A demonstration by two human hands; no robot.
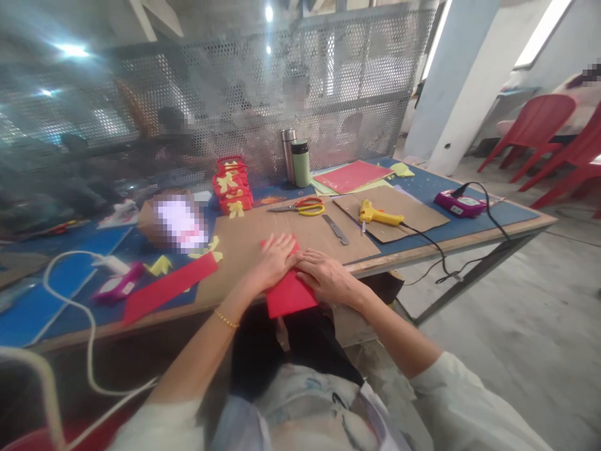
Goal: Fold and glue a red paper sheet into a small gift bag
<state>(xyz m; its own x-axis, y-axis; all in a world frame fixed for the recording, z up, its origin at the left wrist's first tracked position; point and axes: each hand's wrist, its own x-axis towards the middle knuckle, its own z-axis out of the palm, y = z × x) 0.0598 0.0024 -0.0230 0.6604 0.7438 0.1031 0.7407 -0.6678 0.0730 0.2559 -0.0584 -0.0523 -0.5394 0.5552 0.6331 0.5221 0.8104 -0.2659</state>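
Two-handed press on red paper across bench's front edge: left hand open flat, right hand slightly curled, can't tell if pinching. Pressing the overhang could crease it; lifting both might drop it.

We cannot see the part of the red paper under the left grip and right grip. The bright screen is too blurred to read, and the right edge cuts off a red chair.
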